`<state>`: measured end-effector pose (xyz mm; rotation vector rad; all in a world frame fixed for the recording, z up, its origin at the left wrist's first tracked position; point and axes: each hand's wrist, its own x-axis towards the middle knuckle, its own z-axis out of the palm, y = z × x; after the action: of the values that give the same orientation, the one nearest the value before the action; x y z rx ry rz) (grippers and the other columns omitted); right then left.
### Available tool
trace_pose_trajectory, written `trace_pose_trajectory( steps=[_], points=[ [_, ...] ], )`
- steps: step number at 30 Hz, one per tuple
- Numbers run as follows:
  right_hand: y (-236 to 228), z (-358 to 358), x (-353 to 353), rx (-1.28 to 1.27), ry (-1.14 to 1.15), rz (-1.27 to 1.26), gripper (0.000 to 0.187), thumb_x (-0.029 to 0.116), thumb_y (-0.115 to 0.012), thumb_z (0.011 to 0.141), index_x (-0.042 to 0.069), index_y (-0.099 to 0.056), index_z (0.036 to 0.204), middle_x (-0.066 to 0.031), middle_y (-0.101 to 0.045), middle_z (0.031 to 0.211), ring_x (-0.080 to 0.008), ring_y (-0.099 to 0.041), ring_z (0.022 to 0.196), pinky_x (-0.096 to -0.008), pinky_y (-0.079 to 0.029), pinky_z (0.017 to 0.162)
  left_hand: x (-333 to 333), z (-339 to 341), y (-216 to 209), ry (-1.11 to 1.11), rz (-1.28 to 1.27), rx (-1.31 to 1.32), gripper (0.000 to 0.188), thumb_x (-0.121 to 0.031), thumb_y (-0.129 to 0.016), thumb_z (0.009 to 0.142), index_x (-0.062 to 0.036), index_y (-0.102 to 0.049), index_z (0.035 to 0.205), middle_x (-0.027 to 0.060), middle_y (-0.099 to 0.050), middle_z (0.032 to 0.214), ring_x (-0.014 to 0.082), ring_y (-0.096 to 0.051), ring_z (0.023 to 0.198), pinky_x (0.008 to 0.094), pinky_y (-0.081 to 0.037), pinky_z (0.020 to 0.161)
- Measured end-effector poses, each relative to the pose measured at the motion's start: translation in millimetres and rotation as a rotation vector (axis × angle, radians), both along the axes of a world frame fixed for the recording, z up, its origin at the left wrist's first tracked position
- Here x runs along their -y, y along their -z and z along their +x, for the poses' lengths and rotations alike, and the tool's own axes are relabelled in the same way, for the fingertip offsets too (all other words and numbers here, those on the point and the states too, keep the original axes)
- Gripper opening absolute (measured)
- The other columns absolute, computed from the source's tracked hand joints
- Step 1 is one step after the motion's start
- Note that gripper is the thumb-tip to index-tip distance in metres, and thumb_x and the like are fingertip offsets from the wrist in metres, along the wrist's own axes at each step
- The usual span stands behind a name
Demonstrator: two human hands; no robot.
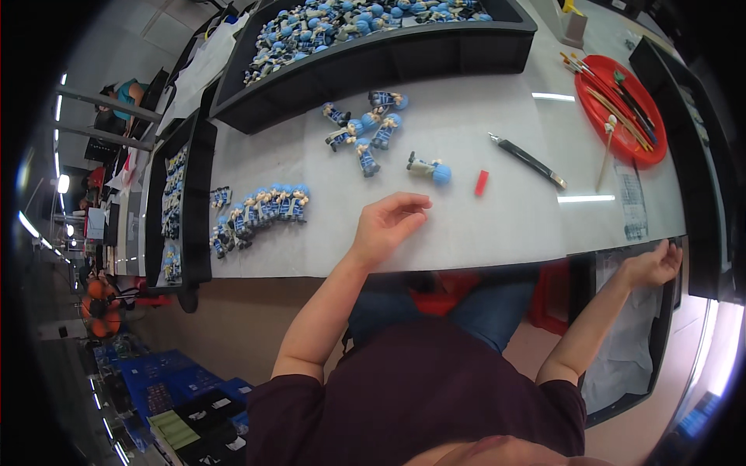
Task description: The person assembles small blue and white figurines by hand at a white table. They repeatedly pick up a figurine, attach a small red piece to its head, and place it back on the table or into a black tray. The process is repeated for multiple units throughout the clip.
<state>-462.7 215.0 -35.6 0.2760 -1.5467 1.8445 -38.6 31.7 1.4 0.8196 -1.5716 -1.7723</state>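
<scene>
My left hand [391, 224] rests over the white-covered table near its front edge. Its fingers are curved, with a gap between thumb and forefinger and nothing in it. Just beyond it lies a single blue-haired toy figurine [429, 168] on its side, with a small red block [482, 183] to the right. My right hand [651, 266] is out at the table's right front corner, beside a black tray wall. Its fingers are curled together, and whatever they may hold is too small to make out. Several more figurines [367, 157] lie loose farther back.
A row of figurines [268, 205] stands at the left. A large black bin [381, 74] full of figurines is at the back, another black tray [203, 155] at the left. Right of centre lies a black pen-like knife [531, 161]; a red dish [653, 155] holds brushes.
</scene>
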Motion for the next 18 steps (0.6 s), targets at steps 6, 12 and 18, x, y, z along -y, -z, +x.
trace_pose_trajectory(
  steps=[6,12,18],
  points=[
    [-87.2,203.5,115.8,-0.249,-1.253,0.886,0.038,0.0,-0.063,0.073,0.003,-0.054,0.11,-0.0112,-0.06,0.098,-0.0204,-0.057,0.092,-0.0295,-0.044,0.078,-0.9,4.7,-1.7,-0.03,0.088,-0.074,0.024,0.001,-0.055,0.082,0.0036,-0.056,0.106,0.0107,-0.06,0.101,0.0142,-0.058,0.086,0.0261,-0.047,0.077],
    [-71.4,263.0,170.0,-0.527,-1.214,1.189,0.047,-0.001,-0.065,0.069,0.002,-0.051,0.114,-0.0138,-0.059,0.101,-0.0284,-0.053,0.096,-0.0352,-0.043,0.08,5.5,7.5,4.6,-0.054,0.156,-0.166,0.023,-0.004,-0.051,0.087,0.0037,-0.055,0.109,0.0118,-0.06,0.101,0.0153,-0.059,0.084,0.027,-0.048,0.075],
    [-72.3,292.2,145.1,-0.171,-1.317,0.627,0.045,-0.008,-0.061,0.072,0.003,-0.05,0.115,-0.0114,-0.058,0.102,-0.0217,-0.057,0.091,-0.0304,-0.045,0.077,7.4,8.8,1.4,-0.048,0.43,-0.369,0.03,-0.017,-0.044,0.093,0.0033,-0.051,0.115,0.0117,-0.059,0.102,0.0163,-0.059,0.086,0.029,-0.05,0.076]
  ],
)
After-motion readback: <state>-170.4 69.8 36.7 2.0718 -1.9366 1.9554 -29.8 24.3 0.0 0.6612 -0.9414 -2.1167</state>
